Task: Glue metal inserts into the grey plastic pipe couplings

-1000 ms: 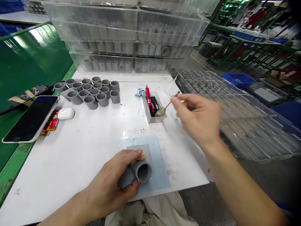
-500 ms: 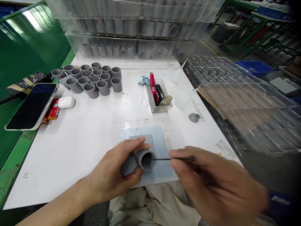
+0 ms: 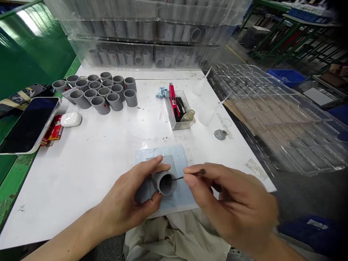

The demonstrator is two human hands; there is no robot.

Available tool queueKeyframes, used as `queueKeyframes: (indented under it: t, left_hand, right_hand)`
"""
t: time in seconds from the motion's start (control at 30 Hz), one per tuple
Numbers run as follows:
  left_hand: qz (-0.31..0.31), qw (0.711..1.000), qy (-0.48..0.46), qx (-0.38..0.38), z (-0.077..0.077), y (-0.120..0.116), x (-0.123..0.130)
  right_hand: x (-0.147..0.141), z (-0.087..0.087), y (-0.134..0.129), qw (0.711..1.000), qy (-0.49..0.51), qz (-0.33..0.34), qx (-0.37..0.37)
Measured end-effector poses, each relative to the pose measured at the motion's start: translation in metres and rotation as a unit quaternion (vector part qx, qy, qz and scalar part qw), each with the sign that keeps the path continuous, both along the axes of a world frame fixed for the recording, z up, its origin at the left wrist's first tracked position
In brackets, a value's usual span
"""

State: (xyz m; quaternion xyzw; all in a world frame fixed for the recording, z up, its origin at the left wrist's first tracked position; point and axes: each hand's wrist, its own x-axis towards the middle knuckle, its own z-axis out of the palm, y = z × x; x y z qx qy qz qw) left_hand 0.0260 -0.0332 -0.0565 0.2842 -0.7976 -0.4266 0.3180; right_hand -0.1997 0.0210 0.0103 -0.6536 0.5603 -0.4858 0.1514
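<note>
My left hand (image 3: 126, 204) grips a short grey plastic pipe coupling (image 3: 164, 183), its open end turned toward me and to the right. The coupling sits just above a pale blue mat (image 3: 181, 156) topped by a grey square. My right hand (image 3: 231, 203) pinches a thin dark applicator stick (image 3: 187, 176). The stick's tip reaches the coupling's mouth, though I cannot tell whether it touches the inner wall. Beyond the mat stands a clear plastic box (image 3: 174, 123) holding a red marker (image 3: 172, 99) and a small jar (image 3: 188, 116).
Several grey couplings (image 3: 100, 103) stand on the white table (image 3: 81, 174). A phone (image 3: 29, 125) and white earbud case (image 3: 70, 119) lie left. Squeeze bottles (image 3: 206, 116) stand right. Stacked clear trays (image 3: 141, 47) fill the back, with another tray (image 3: 280, 119) at right.
My right hand has come down from the clear box to the coupling, carrying the stick to its mouth. My left hand still holds the coupling. The view has shifted slightly.
</note>
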Motion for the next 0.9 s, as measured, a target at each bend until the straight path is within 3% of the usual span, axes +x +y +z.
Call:
queueKeyframes:
  t: [0.17,0.23,0.3,0.47,0.57,0.67,0.8,0.9]
  left_hand:
    - [0.033,0.999,-0.027,0.030,-0.001,0.001,-0.001]
    - [0.051,0.997,-0.034,0.045,-0.002,0.000,0.000]
    - [0.067,0.996,-0.028,0.058,-0.003,0.000,0.000]
    - [0.082,0.993,-0.017,0.089,-0.002,-0.004,-0.001]
    - [0.081,0.993,-0.040,0.081,0.005,-0.007,-0.001]
    - [0.060,0.994,-0.090,0.025,0.020,-0.011,0.002]
    - [0.043,0.980,-0.179,-0.072,0.041,-0.015,0.011]
    - [0.064,0.956,-0.260,-0.122,0.048,-0.016,0.019]
  right_hand:
    - [-0.021,0.012,-0.023,0.978,0.013,-0.151,-0.143]
    - [-0.033,0.013,-0.047,0.965,0.003,-0.178,-0.192]
    - [-0.043,0.011,-0.073,0.966,-0.007,-0.172,-0.195]
    - [-0.059,-0.001,-0.110,0.973,0.055,-0.176,-0.139]
    - [-0.064,-0.008,-0.113,0.983,0.115,-0.138,-0.039]
    - [-0.071,-0.014,-0.106,0.983,0.123,-0.128,0.043]
    - [-0.090,-0.023,-0.098,0.973,0.049,-0.224,-0.005]
    - [-0.105,-0.033,-0.100,0.955,0.049,-0.287,0.045]
